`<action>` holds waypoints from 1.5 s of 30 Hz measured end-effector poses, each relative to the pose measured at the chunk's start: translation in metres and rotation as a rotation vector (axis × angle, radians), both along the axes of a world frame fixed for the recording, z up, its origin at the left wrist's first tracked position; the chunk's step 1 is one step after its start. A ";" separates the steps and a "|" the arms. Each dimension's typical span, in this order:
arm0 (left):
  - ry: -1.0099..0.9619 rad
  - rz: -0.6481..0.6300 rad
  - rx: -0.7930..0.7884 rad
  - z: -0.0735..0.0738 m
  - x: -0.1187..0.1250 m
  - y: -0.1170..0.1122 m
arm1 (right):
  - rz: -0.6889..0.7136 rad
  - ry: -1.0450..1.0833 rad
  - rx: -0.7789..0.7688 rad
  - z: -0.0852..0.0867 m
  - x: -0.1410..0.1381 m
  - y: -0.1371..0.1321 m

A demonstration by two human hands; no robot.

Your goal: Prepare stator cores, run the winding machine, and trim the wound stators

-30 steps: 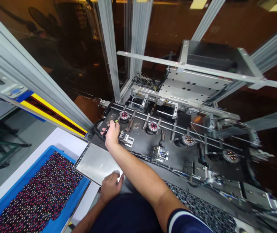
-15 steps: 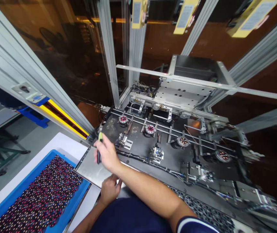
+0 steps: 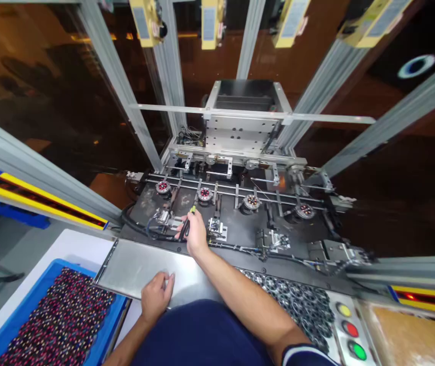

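My right hand (image 3: 194, 235) reaches over the black machine bed (image 3: 236, 229) and is closed around a thin black tool with a yellow-green tip (image 3: 187, 222). The tip points toward the second wound stator (image 3: 205, 194) in a row along two steel rails; the first stator (image 3: 163, 187) lies to its left. My left hand (image 3: 155, 297) rests fingers-down on the near edge of a flat steel plate (image 3: 133, 267), fingers loosely curled, holding nothing.
A blue tray (image 3: 55, 317) heaped with several small red-and-dark parts sits at lower left. Two more stators (image 3: 251, 202) (image 3: 304, 210) stand further right. Metal rings (image 3: 297, 300) fill a bin at right, beside yellow, red and green buttons (image 3: 350, 329). Aluminium frame posts surround the machine.
My right hand pulled back from the first stator toward the plate, then moved forward again near the second stator, still gripping the tool. The view has swung to the right.
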State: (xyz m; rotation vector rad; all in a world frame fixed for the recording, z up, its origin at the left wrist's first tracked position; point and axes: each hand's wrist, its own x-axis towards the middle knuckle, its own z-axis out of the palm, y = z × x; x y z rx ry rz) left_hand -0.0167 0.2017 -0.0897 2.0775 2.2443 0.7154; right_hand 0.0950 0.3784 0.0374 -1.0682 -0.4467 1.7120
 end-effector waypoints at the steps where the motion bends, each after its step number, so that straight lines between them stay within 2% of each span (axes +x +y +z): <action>1: 0.007 -0.001 0.004 -0.001 0.000 0.000 | -0.014 0.008 -0.014 -0.001 -0.002 0.001; 12: 0.016 -0.013 0.001 -0.006 -0.003 -0.002 | -0.093 0.024 -0.106 -0.007 -0.007 0.015; 21: 0.019 -0.007 -0.011 -0.009 -0.003 -0.001 | -0.099 0.060 -0.081 -0.010 -0.008 0.022; 24: 0.024 -0.007 -0.010 -0.009 -0.003 -0.001 | 0.007 0.124 -0.021 0.003 -0.005 0.009; 26: 0.028 -0.009 -0.009 -0.008 -0.002 -0.002 | 0.168 0.191 0.033 0.020 0.007 -0.012; 29: 0.030 -0.012 -0.009 -0.007 -0.002 -0.002 | 0.431 0.278 0.100 0.048 0.046 -0.048; 31: 0.028 -0.008 -0.008 -0.006 -0.003 -0.003 | 0.491 0.304 0.160 0.059 0.080 -0.062; 34: 0.024 -0.001 -0.006 -0.006 -0.004 -0.004 | 0.246 0.160 0.195 0.056 0.126 -0.058; 37: 0.024 -0.006 -0.013 -0.007 -0.005 -0.005 | 0.019 -0.007 0.132 0.032 0.154 -0.038; 41: 0.037 -0.008 -0.025 -0.007 -0.005 -0.007 | -0.080 -0.050 0.070 -0.002 0.165 -0.021; 45: 0.054 0.006 -0.038 -0.006 -0.004 -0.007 | -0.125 -0.043 0.048 -0.011 0.164 -0.018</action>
